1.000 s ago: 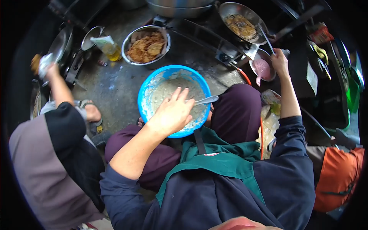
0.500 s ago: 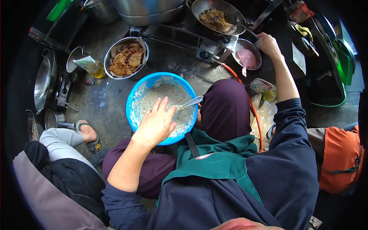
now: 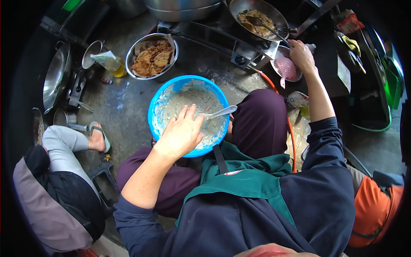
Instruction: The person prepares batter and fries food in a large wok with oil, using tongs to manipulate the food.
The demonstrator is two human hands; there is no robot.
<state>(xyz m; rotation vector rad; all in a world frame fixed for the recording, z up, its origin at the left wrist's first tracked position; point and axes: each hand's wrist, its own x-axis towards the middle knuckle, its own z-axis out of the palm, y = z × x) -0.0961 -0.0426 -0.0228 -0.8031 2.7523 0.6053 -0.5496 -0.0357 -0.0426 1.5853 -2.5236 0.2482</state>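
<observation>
My left hand [image 3: 180, 130] is open, fingers stretched over a blue basin [image 3: 152, 113] of thick pale batter [image 3: 184, 102]. A pale-handled spoon [image 3: 222, 112] leans in the batter and out over the basin's right rim, close to my fingertips. Over at the stove, my right hand [image 3: 302, 56] is closed round the handle of a metal spatula [image 3: 274, 32]. Its head dips into a wok [image 3: 282, 25] of bubbling oil with golden-brown food [image 3: 252, 19]. Just below that hand, a pink slotted ladle [image 3: 286, 67] rests in a metal bowl.
Fried pieces [image 3: 152, 58] fill a paper-lined metal bowl [image 3: 129, 58] beyond the basin. Beside it stands a bag of yellow oil [image 3: 114, 64]. An orange gas hose [image 3: 292, 137] runs past my knee. One person [image 3: 64, 145] sits at left; orange fabric [image 3: 372, 210] shows at right.
The whole view has shifted slightly. My right hand has come nearer the wok, and the spatula head sits further into it. My left hand stays over the basin.
</observation>
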